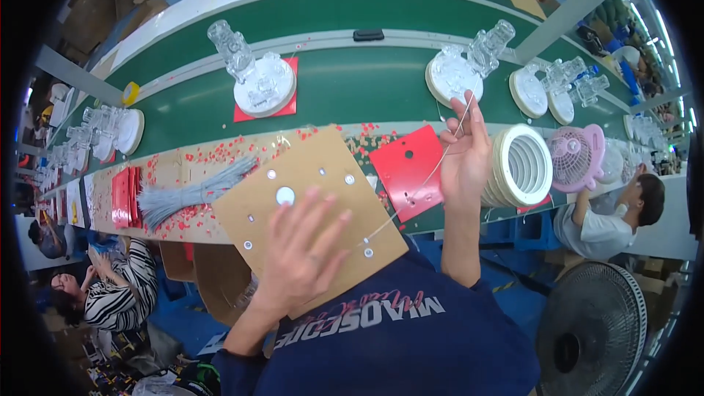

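A brown board point(359, 209) with several holes is tilted in front of the person's body, its upper part over the near edge of the green desk point(352, 81). The left hand point(302, 249) lies flat on it, fingers spread, blurred, covering much of the lower middle. A thin pale wire point(382, 226) slants from near the board's right corner to the right hand point(466, 150), which is half-open, palm showing, with the wire caught between its fingers; its thumb is hard to make out. Above the fingertips the wire's end is lost against a clear fixture point(455, 77). Just beside the board lies a red sheet point(402, 176), its lower left part crossed by the wire. On the left, the board hides one end of a bundle of grey ties point(194, 191), with red scraps scattered around. Right of the right hand stand stacked white rings point(496, 176) and a pink fan point(579, 158). Large white block letters and red script run across the dark blue shirt point(411, 345), close below the board. The black lens rim cuts off the farthest surroundings.
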Motion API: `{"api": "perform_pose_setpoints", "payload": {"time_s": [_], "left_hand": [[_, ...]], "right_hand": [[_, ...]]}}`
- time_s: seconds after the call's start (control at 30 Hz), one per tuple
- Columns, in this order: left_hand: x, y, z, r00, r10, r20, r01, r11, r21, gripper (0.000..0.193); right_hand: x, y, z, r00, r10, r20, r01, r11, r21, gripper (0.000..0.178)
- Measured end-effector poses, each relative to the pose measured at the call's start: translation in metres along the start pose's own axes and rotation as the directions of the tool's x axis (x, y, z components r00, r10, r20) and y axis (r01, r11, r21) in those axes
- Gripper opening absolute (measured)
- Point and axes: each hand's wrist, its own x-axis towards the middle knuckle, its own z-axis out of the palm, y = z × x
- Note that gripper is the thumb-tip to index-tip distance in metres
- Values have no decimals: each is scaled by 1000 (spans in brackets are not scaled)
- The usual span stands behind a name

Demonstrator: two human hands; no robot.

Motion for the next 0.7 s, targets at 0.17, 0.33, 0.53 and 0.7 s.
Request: {"api": "perform_pose_setpoints", "payload": {"time_s": [0.17, 0.33, 0.53, 0.7], "left_hand": [[0, -15, 22, 980, 31, 197, -21, 999, -49, 57], [2, -16, 19, 977, -34, 211, 42, 998, -36, 51], [11, -22, 21, 990, -52, 135, 69, 989, -129, 52], [11, -25, 21, 986, -74, 152, 93, 988, -124, 53]], "right_hand": [[23, -18, 2, 987, -18, 161, 21, 1000, -18, 45], [45, -36, 37, 992, -11, 127, 28, 992, -127, 44], [74, -45, 38, 936, 80, 343, -12, 980, -197, 39], [40, -7, 64, 339, 84, 937, 884, 314, -347, 26]]}}
